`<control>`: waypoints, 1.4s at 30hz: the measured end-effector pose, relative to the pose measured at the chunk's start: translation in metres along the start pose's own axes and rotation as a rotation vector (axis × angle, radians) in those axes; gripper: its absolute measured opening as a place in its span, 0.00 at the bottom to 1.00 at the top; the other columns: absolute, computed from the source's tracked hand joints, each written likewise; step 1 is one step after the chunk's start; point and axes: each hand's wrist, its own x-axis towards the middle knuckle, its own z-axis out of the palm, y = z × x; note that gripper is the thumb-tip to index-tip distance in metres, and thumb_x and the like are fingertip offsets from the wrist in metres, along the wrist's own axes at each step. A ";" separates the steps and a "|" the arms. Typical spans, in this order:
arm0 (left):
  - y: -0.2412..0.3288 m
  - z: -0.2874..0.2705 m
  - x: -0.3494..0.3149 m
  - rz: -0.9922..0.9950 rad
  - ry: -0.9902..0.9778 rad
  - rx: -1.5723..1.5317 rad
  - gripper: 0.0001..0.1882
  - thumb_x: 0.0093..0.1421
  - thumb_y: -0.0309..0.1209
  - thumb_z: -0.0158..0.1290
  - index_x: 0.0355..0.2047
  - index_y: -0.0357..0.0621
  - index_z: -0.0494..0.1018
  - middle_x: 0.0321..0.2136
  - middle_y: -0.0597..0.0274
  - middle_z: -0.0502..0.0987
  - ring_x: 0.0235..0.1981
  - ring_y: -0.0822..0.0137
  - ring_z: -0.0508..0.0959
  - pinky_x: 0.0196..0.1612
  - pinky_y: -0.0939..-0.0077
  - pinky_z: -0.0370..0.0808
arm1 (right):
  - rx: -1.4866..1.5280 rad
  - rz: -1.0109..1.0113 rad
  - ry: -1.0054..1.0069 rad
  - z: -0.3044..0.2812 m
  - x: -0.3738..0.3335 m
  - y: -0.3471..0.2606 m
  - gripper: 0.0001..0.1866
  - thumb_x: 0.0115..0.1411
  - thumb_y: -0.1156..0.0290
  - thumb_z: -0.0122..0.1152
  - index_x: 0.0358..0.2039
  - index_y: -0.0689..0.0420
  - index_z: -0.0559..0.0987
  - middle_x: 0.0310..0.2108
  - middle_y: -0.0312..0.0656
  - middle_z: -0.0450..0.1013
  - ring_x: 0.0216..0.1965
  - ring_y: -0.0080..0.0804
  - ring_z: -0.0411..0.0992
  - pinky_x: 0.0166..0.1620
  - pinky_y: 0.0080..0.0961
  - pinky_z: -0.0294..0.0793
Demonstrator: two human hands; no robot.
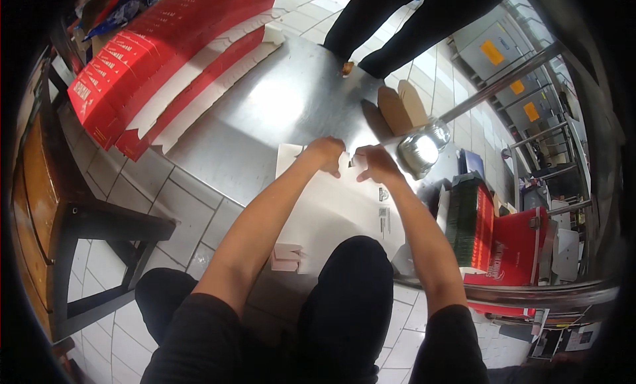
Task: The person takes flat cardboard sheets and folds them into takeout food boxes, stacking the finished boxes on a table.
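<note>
I am pinching the far edge of the flat white cardboard blank (331, 205) with my left hand (326, 152) and right hand (374, 164), near the steel table's (278, 99) front edge. Light, bendable; grip at creases.

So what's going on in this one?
A person works at a steel table with both bare hands. The left hand and right hand each pinch the far edge of a flat white cardboard sheet lying on the table. A stack of flat red and white boxes lies at the table's far left. Another person's dark-clad legs stand beyond the table.
</note>
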 end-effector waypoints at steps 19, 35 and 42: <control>0.067 0.085 -0.096 0.335 0.976 0.463 0.10 0.51 0.26 0.49 0.34 0.37 0.71 0.34 0.51 0.77 0.39 0.56 0.78 0.47 0.61 0.72 | 0.082 -0.041 0.881 0.078 -0.093 -0.026 0.17 0.40 0.88 0.54 0.31 0.57 0.79 0.29 0.42 0.70 0.33 0.44 0.68 0.35 0.36 0.70; 0.072 0.022 -0.103 -0.156 0.087 -0.051 0.35 0.49 0.26 0.55 0.57 0.23 0.59 0.56 0.33 0.66 0.58 0.38 0.66 0.59 0.51 0.66 | 0.054 -0.163 0.671 0.029 -0.084 -0.088 0.15 0.45 0.78 0.65 0.37 0.57 0.79 0.35 0.43 0.74 0.44 0.46 0.69 0.53 0.39 0.65; 0.023 -0.020 -0.126 -0.357 -0.029 0.379 0.55 0.40 0.34 0.69 0.63 0.30 0.49 0.61 0.28 0.53 0.67 0.38 0.47 0.61 0.36 0.54 | 0.043 -0.170 0.661 0.062 -0.070 -0.067 0.11 0.45 0.70 0.69 0.30 0.57 0.79 0.31 0.42 0.72 0.43 0.45 0.68 0.59 0.48 0.61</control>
